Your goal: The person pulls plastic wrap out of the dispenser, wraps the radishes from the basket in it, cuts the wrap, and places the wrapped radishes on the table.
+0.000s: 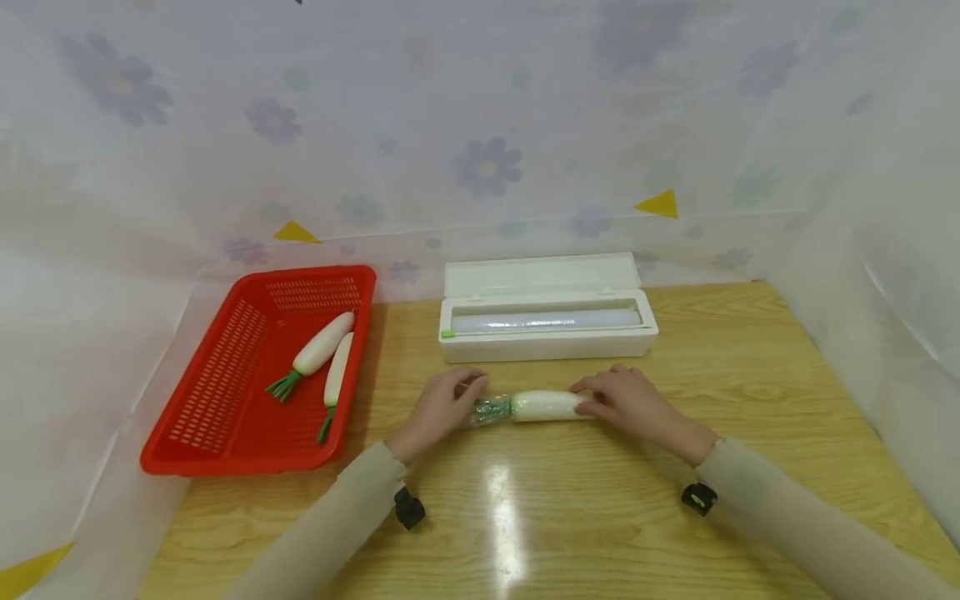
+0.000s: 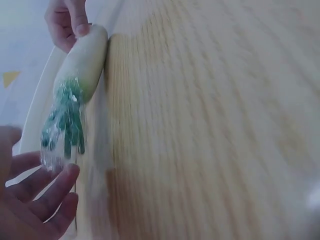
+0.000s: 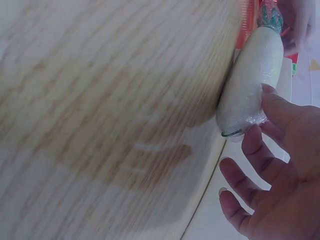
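Note:
A white radish [image 1: 546,406] with green leaves lies across the table, wrapped in clear cling film. My right hand [image 1: 628,404] pinches its blunt end; in the right wrist view the thumb presses the wrapped side and the index finger [image 3: 257,150] meets the end, other fingers spread. At the leaf end is my left hand [image 1: 444,408]. The left wrist view shows its fingers [image 2: 52,195] loosely bent, their tips right at the film-covered leaves [image 2: 65,127], with the thumb apart from them.
Behind the radish stands a white box [image 1: 551,344], lid raised, holding a roll of cling film [image 1: 547,321]. On the left, a red basket [image 1: 247,462] contains two more radishes, one white radish [image 1: 324,343] beside another [image 1: 339,371]. Flower-patterned sheeting [image 1: 487,167] surrounds the wooden table [image 1: 600,533].

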The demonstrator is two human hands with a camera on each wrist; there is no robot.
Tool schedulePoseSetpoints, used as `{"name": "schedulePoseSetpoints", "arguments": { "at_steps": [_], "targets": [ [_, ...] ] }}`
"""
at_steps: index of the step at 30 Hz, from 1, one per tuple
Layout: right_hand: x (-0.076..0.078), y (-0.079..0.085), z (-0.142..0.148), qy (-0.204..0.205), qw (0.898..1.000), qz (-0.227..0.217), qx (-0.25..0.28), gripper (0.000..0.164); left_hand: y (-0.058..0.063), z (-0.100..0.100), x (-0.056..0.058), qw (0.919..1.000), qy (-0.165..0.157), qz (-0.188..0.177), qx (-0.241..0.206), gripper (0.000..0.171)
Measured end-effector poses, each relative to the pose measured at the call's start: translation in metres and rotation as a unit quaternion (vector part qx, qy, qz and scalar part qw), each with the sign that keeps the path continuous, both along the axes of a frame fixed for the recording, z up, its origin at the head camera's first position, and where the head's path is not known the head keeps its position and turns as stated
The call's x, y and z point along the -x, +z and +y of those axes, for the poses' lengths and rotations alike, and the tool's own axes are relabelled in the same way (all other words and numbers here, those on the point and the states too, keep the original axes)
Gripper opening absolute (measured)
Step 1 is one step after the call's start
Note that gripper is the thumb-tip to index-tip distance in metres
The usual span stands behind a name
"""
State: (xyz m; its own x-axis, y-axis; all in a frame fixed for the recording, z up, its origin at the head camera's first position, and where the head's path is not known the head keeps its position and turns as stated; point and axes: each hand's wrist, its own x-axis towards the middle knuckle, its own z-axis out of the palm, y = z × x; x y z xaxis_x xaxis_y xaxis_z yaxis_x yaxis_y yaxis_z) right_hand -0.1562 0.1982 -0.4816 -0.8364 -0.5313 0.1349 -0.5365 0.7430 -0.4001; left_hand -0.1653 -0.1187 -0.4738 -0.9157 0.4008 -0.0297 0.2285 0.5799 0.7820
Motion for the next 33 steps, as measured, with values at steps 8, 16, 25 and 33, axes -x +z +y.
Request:
{"name": "schedulePoseSetpoints", "arguments": {
  "at_steps": [8,16,25,33],
  "targets": [
    [0.002,0.004,0.001,0.004,1.0,-0.005,0.007,0.031,-0.011,-0.026,-0.015,0.9975,0.012,-0.053,-0.045,0.035],
    [0.004,0.005,0.0,0.01,1.0,-0.018,0.009,0.03,-0.02,-0.022,-0.014,0.9815,0.057,-0.106,-0.149,0.022],
    [0.004,0.003,0.0,0.014,1.0,-0.015,-0.001,0.028,-0.027,-0.015,-0.014,0.9842,0.122,-0.05,-0.118,0.011],
    [0.004,0.004,0.0,0.019,1.0,0.005,-0.014,0.028,-0.027,-0.012,-0.013,0.9776,0.152,-0.069,-0.128,0.012]
  ]
}}
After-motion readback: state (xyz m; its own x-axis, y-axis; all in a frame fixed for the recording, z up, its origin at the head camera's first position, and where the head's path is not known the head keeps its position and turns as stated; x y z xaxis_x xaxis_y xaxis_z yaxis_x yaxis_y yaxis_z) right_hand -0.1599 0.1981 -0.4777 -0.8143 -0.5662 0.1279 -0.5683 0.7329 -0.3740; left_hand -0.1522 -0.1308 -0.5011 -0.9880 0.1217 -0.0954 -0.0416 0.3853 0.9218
